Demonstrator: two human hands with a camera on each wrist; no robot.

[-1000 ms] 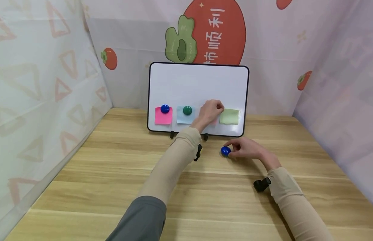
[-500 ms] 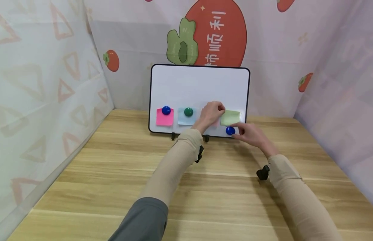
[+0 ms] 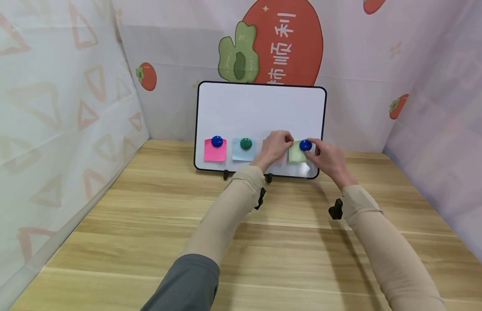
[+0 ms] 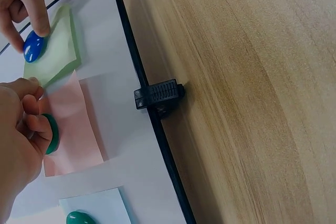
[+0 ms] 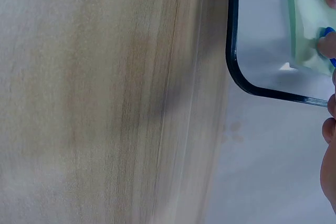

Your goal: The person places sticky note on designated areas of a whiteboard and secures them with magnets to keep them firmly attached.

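Note:
My right hand [image 3: 329, 160] pinches a round blue magnet [image 3: 305, 145] between thumb and fingertips, over the upper part of a pale green sticky note [image 3: 296, 155]. At that note's upper left corner, my left hand [image 3: 277, 146] pinches the paper with thumb and index finger. The note lies at the lower right of a white magnetic whiteboard [image 3: 260, 108]. Behind the left hand, a light pink sticky note [image 4: 79, 135] carries a green magnet [image 4: 53, 134], partly covered by the curled fingers. The right wrist view catches only part of the right hand [image 5: 328, 45] at its edge.
Further left on the board, a bright pink note [image 3: 215, 153] has a blue magnet [image 3: 217, 141] and a light blue note [image 3: 239, 154] a green one [image 3: 246, 144]. Black clip feet [image 4: 157, 94] support the board on the wooden table [image 3: 147, 242]. Printed cloth [image 3: 178, 52] surrounds the table.
My right hand has lifted the blue magnet from the table up to the green note. My left hand has stayed at the note's corner. The head view has shifted slightly.

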